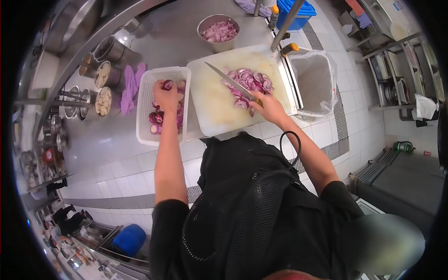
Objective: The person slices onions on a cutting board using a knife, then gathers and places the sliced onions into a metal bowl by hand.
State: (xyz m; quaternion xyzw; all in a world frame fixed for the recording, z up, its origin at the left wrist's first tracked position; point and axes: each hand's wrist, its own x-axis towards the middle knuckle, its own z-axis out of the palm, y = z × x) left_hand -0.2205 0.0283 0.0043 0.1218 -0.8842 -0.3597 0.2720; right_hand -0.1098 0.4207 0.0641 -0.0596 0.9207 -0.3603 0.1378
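Observation:
Inside the white perforated basket (143, 112), my left hand (166, 97) has its fingers closed round a red onion (167, 85). More peeled red onions (156, 117) lie below it in the basket. My right hand (269, 107) grips the handle of a large knife (228, 80), whose blade points up and left over the white cutting board (210, 107). Sliced red onion (252, 79) is heaped on the board beside and partly under the blade. Behind the board stands a metal bowl (219, 45) of cut onion.
Purple cloth (130, 88) lies left of the basket, near metal containers of pale pieces (103, 101). A lined bin (315, 86) stands right of the board, with an orange-capped bottle (289, 49) at its corner. A blue box (296, 15) is farther back.

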